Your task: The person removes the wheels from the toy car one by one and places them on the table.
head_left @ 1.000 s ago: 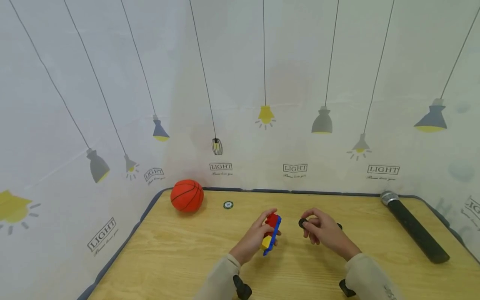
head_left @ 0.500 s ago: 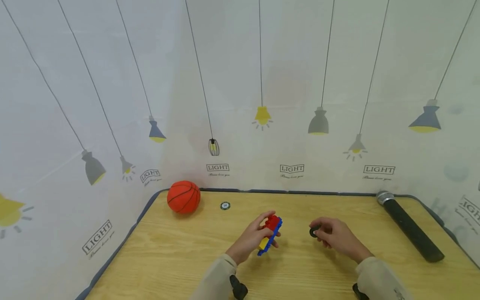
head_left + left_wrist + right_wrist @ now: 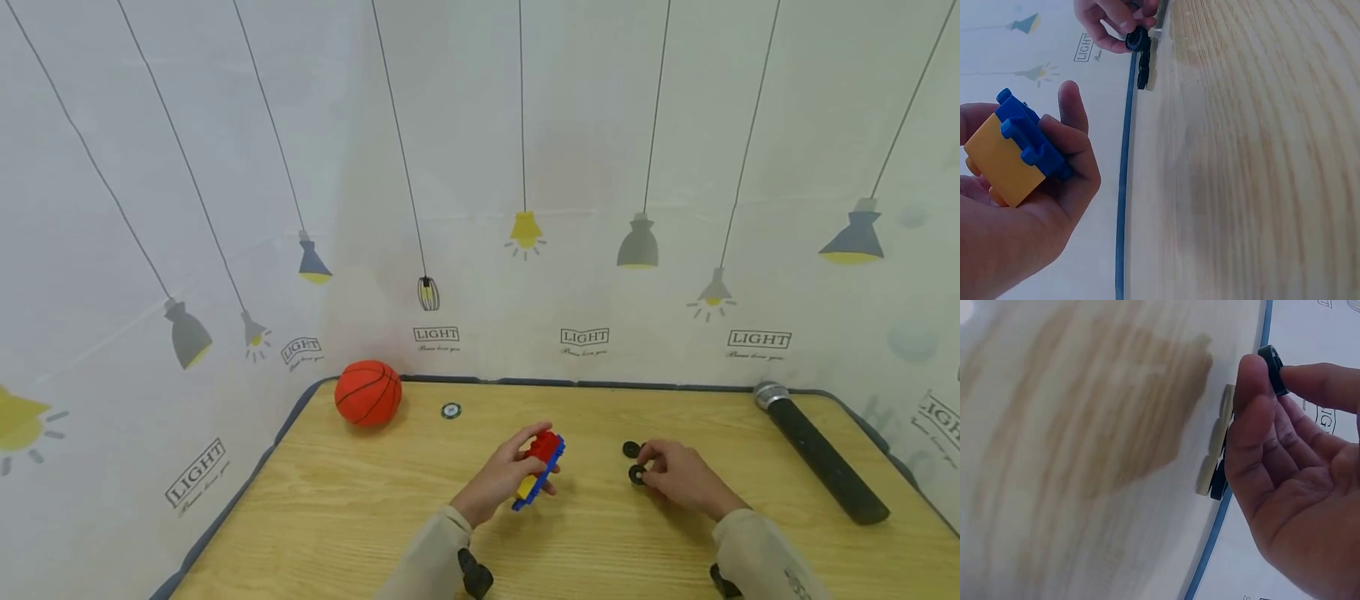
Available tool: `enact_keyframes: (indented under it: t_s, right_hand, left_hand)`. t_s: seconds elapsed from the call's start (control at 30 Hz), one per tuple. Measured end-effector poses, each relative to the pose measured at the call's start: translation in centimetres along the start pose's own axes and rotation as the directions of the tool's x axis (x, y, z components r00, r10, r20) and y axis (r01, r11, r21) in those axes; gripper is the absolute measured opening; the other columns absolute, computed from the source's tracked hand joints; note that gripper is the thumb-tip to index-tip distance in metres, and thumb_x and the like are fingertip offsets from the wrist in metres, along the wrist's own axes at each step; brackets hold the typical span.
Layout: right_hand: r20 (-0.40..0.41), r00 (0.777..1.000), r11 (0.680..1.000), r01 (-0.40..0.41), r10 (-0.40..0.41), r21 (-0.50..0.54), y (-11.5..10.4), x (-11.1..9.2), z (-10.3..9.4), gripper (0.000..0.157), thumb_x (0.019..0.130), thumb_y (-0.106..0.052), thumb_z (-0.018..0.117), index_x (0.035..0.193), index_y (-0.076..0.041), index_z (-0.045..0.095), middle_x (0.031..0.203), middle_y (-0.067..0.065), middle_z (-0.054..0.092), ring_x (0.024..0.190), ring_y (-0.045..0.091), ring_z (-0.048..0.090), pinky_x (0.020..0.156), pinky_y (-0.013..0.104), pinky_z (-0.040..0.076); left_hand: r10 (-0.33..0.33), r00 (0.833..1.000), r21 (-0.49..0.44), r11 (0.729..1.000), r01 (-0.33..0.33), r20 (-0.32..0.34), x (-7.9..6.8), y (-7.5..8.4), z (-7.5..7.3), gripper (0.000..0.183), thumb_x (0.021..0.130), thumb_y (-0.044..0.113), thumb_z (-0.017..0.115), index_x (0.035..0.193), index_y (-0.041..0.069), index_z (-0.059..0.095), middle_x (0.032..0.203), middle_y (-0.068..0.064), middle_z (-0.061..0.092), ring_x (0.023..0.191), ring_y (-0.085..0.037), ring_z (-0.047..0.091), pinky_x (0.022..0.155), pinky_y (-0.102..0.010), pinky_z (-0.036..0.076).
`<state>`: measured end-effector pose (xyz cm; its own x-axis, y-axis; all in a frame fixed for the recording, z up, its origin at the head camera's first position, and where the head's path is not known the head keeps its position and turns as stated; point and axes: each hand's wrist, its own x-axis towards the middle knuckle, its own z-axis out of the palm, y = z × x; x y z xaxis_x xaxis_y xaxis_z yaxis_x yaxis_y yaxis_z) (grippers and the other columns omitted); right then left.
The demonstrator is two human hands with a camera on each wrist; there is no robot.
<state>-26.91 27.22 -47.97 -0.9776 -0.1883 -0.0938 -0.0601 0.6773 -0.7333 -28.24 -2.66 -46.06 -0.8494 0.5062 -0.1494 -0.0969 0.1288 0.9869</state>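
My left hand [image 3: 498,479] grips a toy block car [image 3: 546,450] with a red block, a yellow block [image 3: 1004,159] and a blue base [image 3: 1032,140]. Small round pegs stick out of the blue base, which is tilted up on its side above the table. Between thumb and fingertip, my right hand [image 3: 686,479] pinches a small black toy wheel [image 3: 1274,370] with a hole in its middle. Another black wheel [image 3: 632,449] lies on the table just beyond those fingers. In the right wrist view more black wheels [image 3: 1218,482] lie in a row, partly hidden behind the hand.
A small red basketball [image 3: 368,393] sits at the table's back left corner, and a round poker chip [image 3: 451,411] lies to its right. Along the right side stretches a black microphone [image 3: 825,458]. The wooden table [image 3: 337,500] meets lamp-printed white sheeting [image 3: 480,167] at its edges.
My right hand has moved right and nearer to me, away from the toy car, still pinching a wheel. A wheel on the table now shows beside its fingers. The left hand holds almost still.
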Motion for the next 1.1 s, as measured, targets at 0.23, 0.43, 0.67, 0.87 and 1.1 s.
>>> enact_keyframes:
  t_s: [0.23, 0.43, 0.67, 0.87, 1.1]
  right_hand:
    - [-0.030, 0.997, 0.997, -0.072, 0.073, 0.012, 0.1, 0.5, 0.2, 0.015, 0.092, -0.003, 0.061, 0.106, 0.002, 0.060, 0.070, 0.006, 0.066, 0.056, 0.017, 0.061, 0.055, 0.030, 0.050]
    - [-0.057, 0.991, 0.992, -0.123, 0.125, 0.034, -0.2, 0.9, 0.4, 0.014, 0.093, -0.005, 0.060, 0.105, 0.003, 0.062, 0.069, 0.007, 0.068, 0.056, 0.016, 0.062, 0.055, 0.030, 0.051]
    - [-0.068, 0.989, 0.990, -0.128, 0.132, 0.052, -0.9, 1.7, 0.7, 0.015, 0.094, -0.006, 0.061, 0.106, 0.003, 0.062, 0.071, 0.007, 0.070, 0.055, 0.017, 0.063, 0.056, 0.030, 0.052]
    - [-0.101, 0.989, 0.992, -0.106, 0.112, 0.068, -1.6, 2.2, 1.1, 0.016, 0.093, -0.005, 0.062, 0.107, 0.003, 0.063, 0.071, 0.008, 0.070, 0.055, 0.018, 0.064, 0.056, 0.031, 0.053]
    - [-0.142, 0.977, 0.982, -0.142, 0.159, 0.123, -1.8, 2.9, 2.3, 0.019, 0.093, -0.005, 0.061, 0.109, 0.005, 0.062, 0.070, 0.010, 0.070, 0.051, 0.017, 0.064, 0.054, 0.031, 0.055]
  left_hand:
    - [-0.010, 1.000, -0.007, 1.000, 0.010, -0.012, 0.3, -0.2, 0.2, 0.056, 0.101, 0.016, 0.052, 0.154, 0.030, 0.037, 0.128, -0.024, 0.065, 0.085, -0.018, 0.073, 0.104, -0.050, 0.047]
    - [-0.004, 1.000, 0.017, 1.000, 0.004, -0.020, 0.4, -0.4, 0.3, 0.059, 0.101, 0.017, 0.053, 0.155, 0.031, 0.034, 0.126, -0.024, 0.065, 0.086, -0.019, 0.073, 0.098, -0.045, 0.046]
    - [-0.009, 1.000, 0.028, 1.000, 0.010, -0.010, 0.5, -0.4, 0.4, 0.059, 0.101, 0.017, 0.054, 0.155, 0.029, 0.033, 0.127, -0.023, 0.065, 0.089, -0.021, 0.073, 0.091, -0.037, 0.046]
    - [-0.013, 1.000, 0.042, 0.999, 0.013, -0.007, 0.6, -0.4, 0.3, 0.058, 0.101, 0.018, 0.054, 0.155, 0.028, 0.033, 0.127, -0.020, 0.066, 0.090, -0.021, 0.073, 0.092, -0.038, 0.045]
    - [-0.027, 1.000, 0.035, 0.999, 0.027, -0.003, 0.6, -0.7, 0.6, 0.058, 0.101, 0.017, 0.055, 0.155, 0.026, 0.034, 0.126, -0.019, 0.067, 0.089, -0.021, 0.072, 0.092, -0.038, 0.046]
